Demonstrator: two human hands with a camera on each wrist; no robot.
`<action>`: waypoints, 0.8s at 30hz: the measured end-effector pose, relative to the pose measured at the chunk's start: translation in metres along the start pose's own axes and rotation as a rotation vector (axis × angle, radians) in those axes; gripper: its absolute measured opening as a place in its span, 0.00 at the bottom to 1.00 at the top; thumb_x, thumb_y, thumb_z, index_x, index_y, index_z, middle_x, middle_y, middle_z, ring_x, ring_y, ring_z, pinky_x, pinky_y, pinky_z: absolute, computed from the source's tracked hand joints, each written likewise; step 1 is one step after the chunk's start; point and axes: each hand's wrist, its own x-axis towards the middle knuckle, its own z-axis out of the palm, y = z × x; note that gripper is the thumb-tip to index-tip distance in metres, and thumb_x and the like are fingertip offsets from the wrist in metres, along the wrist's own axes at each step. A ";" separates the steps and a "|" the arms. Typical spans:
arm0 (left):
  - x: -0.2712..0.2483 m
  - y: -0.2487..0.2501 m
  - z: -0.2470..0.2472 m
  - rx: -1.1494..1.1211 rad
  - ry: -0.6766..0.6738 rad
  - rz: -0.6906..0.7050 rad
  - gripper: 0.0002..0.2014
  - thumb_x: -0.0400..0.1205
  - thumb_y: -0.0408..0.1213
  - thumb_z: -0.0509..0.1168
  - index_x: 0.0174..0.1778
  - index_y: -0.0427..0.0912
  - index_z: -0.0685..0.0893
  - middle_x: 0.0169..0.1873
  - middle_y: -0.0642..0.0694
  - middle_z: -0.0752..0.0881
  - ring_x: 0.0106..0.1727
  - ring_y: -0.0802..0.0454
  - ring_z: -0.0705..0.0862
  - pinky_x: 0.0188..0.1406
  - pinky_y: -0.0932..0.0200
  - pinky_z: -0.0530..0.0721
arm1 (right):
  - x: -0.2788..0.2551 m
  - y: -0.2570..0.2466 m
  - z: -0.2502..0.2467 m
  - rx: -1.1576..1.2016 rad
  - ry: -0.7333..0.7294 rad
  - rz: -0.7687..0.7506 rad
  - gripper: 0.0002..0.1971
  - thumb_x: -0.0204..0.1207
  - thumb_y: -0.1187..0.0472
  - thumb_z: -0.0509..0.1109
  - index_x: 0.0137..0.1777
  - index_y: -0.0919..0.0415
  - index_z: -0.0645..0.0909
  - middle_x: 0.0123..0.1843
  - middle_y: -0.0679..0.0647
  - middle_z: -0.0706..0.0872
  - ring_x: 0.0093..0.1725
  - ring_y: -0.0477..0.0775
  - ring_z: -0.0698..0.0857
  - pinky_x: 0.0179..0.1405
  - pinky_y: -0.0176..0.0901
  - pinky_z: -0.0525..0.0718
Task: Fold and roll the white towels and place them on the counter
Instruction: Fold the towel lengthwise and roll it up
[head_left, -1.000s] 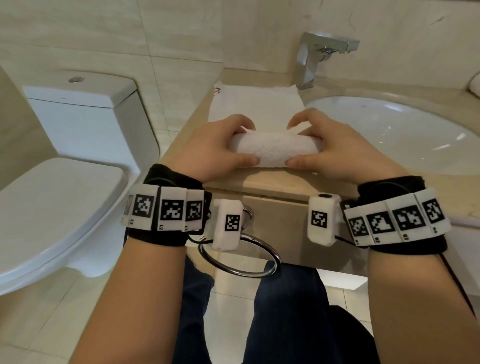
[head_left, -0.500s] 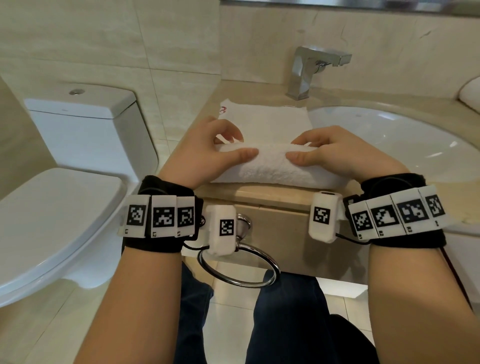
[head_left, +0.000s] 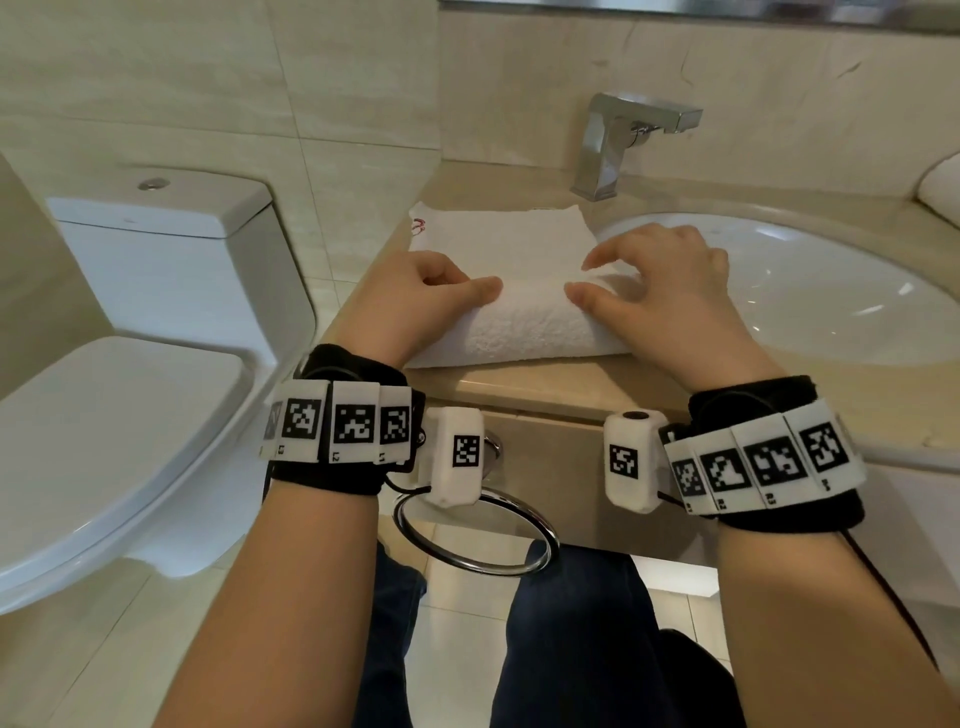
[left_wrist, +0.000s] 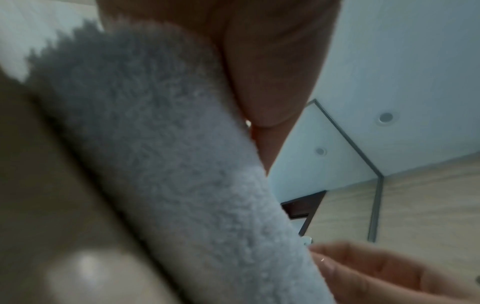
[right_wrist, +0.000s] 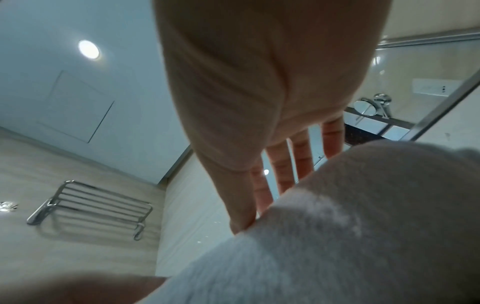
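A white towel (head_left: 524, 327) lies on the beige counter (head_left: 545, 387), its near part bundled into a thick roll and its far part (head_left: 493, 239) flat. My left hand (head_left: 452, 291) grips the roll's left end, fingers curled over the top and thumb lying along it. My right hand (head_left: 623, 283) rests on the roll's right end with fingers spread and thumb pressed on the terry. In the left wrist view the towel (left_wrist: 168, 154) fills the middle under my left hand (left_wrist: 259, 72). The right wrist view shows my right hand (right_wrist: 259, 92) with fairly straight fingers reaching over the towel (right_wrist: 324, 226).
A white sink basin (head_left: 831, 291) sits right of the towel, a chrome faucet (head_left: 623, 140) behind it. Another white towel (head_left: 940, 187) shows at the far right edge. A toilet (head_left: 104, 415) stands at the left. A chrome towel ring (head_left: 478, 540) hangs under the counter.
The tight roll held at the counter's edge has become a wider, flatter bundle. Both hands have moved further onto the towel, and the right hand's fingers have spread.
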 end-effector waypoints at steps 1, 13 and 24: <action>0.000 0.000 0.000 0.021 0.021 0.000 0.15 0.72 0.60 0.69 0.41 0.52 0.87 0.43 0.57 0.85 0.51 0.57 0.82 0.46 0.60 0.77 | -0.002 -0.001 0.001 0.021 0.002 -0.019 0.16 0.78 0.42 0.65 0.60 0.48 0.82 0.63 0.47 0.82 0.67 0.53 0.73 0.66 0.52 0.63; -0.015 0.008 0.011 0.359 0.148 0.542 0.14 0.76 0.49 0.67 0.54 0.47 0.85 0.47 0.52 0.84 0.51 0.54 0.81 0.51 0.54 0.79 | 0.002 -0.004 0.009 -0.016 -0.317 0.019 0.37 0.69 0.39 0.69 0.78 0.48 0.65 0.78 0.48 0.70 0.79 0.50 0.64 0.82 0.58 0.41; -0.019 0.011 0.014 0.789 0.036 0.519 0.24 0.73 0.41 0.64 0.67 0.45 0.74 0.57 0.47 0.77 0.58 0.45 0.79 0.68 0.54 0.65 | 0.008 -0.014 0.001 -0.122 -0.335 -0.019 0.31 0.71 0.63 0.67 0.75 0.46 0.67 0.69 0.52 0.79 0.69 0.58 0.75 0.72 0.52 0.61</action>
